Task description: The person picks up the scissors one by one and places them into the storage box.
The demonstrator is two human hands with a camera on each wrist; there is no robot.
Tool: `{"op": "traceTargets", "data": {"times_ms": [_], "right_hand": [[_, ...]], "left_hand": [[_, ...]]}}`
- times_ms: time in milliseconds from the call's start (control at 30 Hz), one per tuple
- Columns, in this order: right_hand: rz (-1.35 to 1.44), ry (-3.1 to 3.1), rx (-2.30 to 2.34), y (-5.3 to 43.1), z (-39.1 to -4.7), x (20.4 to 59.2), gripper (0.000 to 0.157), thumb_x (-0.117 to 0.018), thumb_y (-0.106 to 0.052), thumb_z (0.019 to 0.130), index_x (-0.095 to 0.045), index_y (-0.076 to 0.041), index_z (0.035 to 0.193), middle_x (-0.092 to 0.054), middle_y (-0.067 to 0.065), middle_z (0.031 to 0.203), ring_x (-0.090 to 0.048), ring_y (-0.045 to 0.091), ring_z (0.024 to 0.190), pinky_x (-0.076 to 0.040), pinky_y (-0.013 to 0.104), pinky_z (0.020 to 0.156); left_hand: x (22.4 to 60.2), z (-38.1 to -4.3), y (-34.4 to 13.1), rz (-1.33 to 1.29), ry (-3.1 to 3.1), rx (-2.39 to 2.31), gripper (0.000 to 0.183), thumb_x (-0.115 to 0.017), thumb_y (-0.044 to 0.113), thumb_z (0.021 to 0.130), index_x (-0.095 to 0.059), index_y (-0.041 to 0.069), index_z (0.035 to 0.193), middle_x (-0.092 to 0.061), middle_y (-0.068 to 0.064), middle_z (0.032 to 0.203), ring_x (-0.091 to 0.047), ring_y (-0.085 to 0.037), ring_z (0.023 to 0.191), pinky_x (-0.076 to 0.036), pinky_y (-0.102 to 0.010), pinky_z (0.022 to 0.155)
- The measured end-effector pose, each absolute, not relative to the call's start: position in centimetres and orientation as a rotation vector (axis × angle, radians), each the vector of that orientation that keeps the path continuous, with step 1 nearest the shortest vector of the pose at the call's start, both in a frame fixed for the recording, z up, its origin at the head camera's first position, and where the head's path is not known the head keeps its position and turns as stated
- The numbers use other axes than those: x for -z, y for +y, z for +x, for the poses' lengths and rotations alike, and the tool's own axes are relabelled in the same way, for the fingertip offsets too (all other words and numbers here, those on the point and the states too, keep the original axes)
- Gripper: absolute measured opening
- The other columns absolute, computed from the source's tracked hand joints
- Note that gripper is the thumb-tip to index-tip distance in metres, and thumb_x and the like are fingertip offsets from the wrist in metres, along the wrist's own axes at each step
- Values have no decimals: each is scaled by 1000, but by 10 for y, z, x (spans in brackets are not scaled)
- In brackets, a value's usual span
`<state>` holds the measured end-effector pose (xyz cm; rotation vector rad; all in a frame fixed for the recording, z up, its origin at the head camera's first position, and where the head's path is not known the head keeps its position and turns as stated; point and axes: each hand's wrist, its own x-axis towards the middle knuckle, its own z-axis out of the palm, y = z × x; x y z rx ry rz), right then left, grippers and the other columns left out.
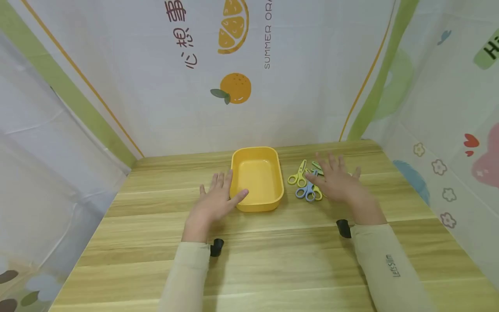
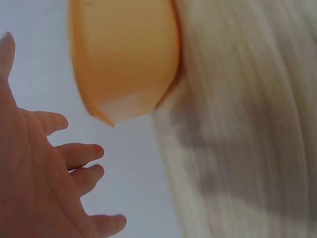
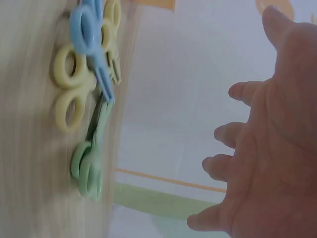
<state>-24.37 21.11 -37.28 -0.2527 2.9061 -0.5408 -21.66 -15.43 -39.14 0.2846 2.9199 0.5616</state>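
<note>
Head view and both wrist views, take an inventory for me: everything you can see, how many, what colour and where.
Table: one, light wood grain, below everything
Cloth backdrop: number of pieces unclear, mostly white with fruit, flower and lettering prints, behind and beside the table
Yellow container: one, yellow, toward the table's back edge
Yellow scissors: two, yellow, right of the container
Blue scissors: one, blue, across one yellow pair
Green scissors: one clearly visible, green, beside the others
Black devices: two, black, one by each wrist
Sleeves: two, pale beige, on the forearms
Left hand: one, bare, at the container's left
Right hand: one, bare, by the scissors
</note>
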Motion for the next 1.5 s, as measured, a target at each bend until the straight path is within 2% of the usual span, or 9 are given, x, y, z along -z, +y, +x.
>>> {"op": "traceTargets", "data": {"times_ms": [267, 467, 633, 733, 867, 1167, 1400, 1500], "right_hand": [[-273, 2877, 457, 236, -259, 377, 94, -24, -80, 104, 4, -22, 173, 18, 27, 176, 17, 58, 159, 13, 92, 108], [-279, 2892, 404, 254, -268, 382, 93, -24, -80, 104, -3, -21, 173, 15, 27, 176, 10, 60, 160, 6, 93, 109], [-276, 2910, 275, 269, -279, 388, 93, -26, -78, 105, -7, -17, 173, 1, 34, 175, -7, 63, 158, -10, 92, 111], [-293, 2914, 206, 278, -286, 393, 92, -32, -74, 107, -9, -13, 172, -8, 39, 172, -17, 65, 154, -24, 90, 109], [-333, 2906, 196, 292, -294, 400, 92, -43, -67, 108, -12, -8, 171, -12, 42, 169, -22, 68, 151, -34, 86, 107], [-354, 2859, 223, 306, -294, 412, 94, -57, -59, 106, -16, -1, 169, -14, 46, 166, -24, 72, 146, -35, 85, 106], [-402, 2851, 216, 309, -289, 412, 93, -60, -57, 105, -23, 0, 167, -16, 46, 165, -24, 72, 146, -36, 86, 105], [-422, 2854, 204, 311, -287, 412, 90, -60, -58, 105, -27, 0, 165, -17, 47, 165, -25, 72, 146, -35, 88, 103]], "left_hand": [[401, -224, -153, 317, 2880, -546, 102, -35, 79, 103, 4, 15, 173, -4, -20, 180, -1, -37, 169, 0, -76, 127], [404, -228, -155, 319, 2851, -594, 103, -35, 79, 103, 8, 15, 172, -4, -13, 181, -8, -37, 168, -3, -74, 129], [410, -231, -158, 313, 2790, -663, 103, -38, 75, 105, 12, 15, 171, -4, -11, 181, -8, -36, 168, -4, -69, 131], [413, -233, -158, 325, 2758, -721, 105, -41, 75, 104, 12, 15, 171, -5, -12, 181, -8, -35, 168, -4, -67, 132], [416, -234, -159, 346, 2753, -741, 110, -43, 79, 101, 11, 14, 171, -4, -13, 181, -8, -35, 168, -4, -65, 133], [421, -233, -159, 334, 2720, -789, 124, -52, 83, 94, 17, 14, 169, -1, -14, 180, -10, -33, 168, -7, -58, 135], [424, -232, -160, 327, 2697, -865, 128, -57, 84, 92, 20, 16, 169, -5, -14, 180, -17, -34, 167, -22, -55, 134], [424, -233, -161, 331, 2686, -884, 129, -54, 86, 91, 21, 16, 169, -6, -15, 180, -17, -34, 166, -23, -54, 133]]}}
